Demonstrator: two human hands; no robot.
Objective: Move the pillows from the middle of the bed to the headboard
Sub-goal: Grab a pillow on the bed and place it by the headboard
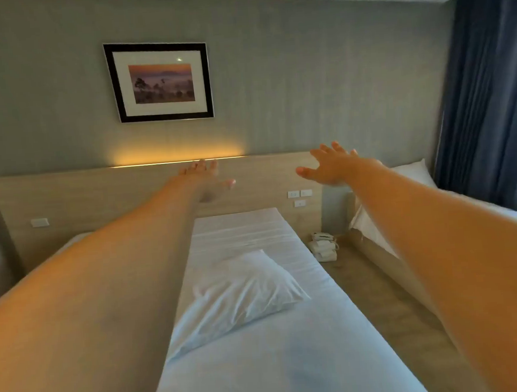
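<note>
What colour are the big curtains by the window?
Dark navy blue. The long pleated curtains hang at the right of the room, seen best, and only, in the head view.

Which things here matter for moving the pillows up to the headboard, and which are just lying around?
For the job:
pillow lying mid-bed
bed
headboard
left hand and right hand, both open and empty

Just lying about:
telephone on the floor between the beds
second bed's pillow
framed picture
curtain
</note>
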